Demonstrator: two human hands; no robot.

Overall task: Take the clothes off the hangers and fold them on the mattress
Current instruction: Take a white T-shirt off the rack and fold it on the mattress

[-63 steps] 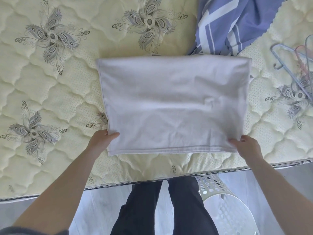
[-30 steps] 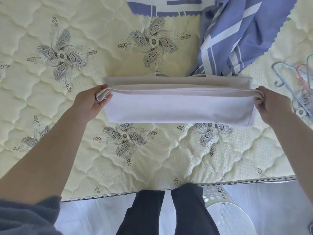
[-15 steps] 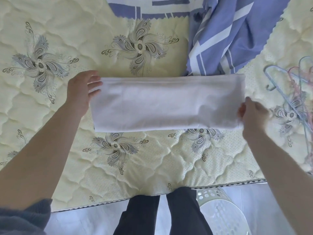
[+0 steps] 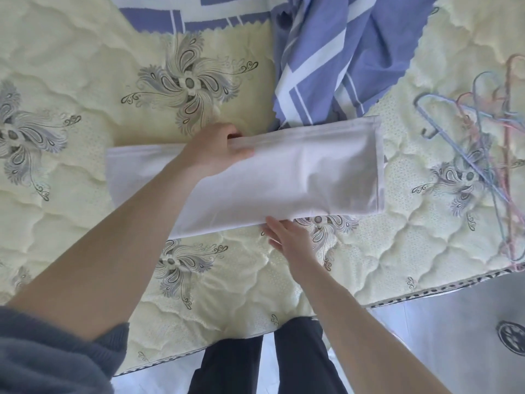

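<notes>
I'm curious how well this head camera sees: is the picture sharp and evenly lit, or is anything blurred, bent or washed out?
Head view: soft, even daylight with only faint shadows. The white garment is bright, its folds partly washed out. The right hand is slightly motion-blurred; the left hand looks sharper. The wide lens bends the mattress edge, and the hangers at the right border look stretched and soft.

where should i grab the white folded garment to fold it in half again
Grip the white folded garment at its free short end on the left, near, and carry it rightward over the middle. It lies as a long flat band across the mattress. The left hand already rests on its far edge mid-length and the right hand sits at the near edge, marking the crease line.
</notes>
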